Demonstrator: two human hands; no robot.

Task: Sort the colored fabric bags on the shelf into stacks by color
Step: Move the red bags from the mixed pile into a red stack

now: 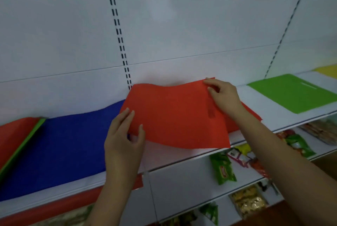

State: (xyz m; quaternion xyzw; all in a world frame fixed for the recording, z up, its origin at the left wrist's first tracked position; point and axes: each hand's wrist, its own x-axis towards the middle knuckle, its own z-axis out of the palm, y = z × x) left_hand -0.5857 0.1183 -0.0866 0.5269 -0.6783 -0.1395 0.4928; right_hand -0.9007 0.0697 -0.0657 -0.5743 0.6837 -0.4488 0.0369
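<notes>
A red fabric bag (175, 114) hangs lifted above the white shelf (182, 154). My left hand (124, 138) pinches its near left edge, and my right hand (223, 96) pinches its far right corner. More red fabric (246, 112) lies on the shelf under my right wrist. A blue bag (60, 143) is spread flat to the left. Farther left lie a red bag (14, 134) and a green edge (23, 145). On the right, a green bag (293, 92) lies flat, and a yellow bag (326, 70) shows at the far right.
The white back panel (164, 25) with slotted uprights rises behind the shelf. Lower shelves hold snack packets: green ones (222, 169), gold ones (248, 202) and others (299, 145). A red strip (54, 209) runs along the lower left shelf edge.
</notes>
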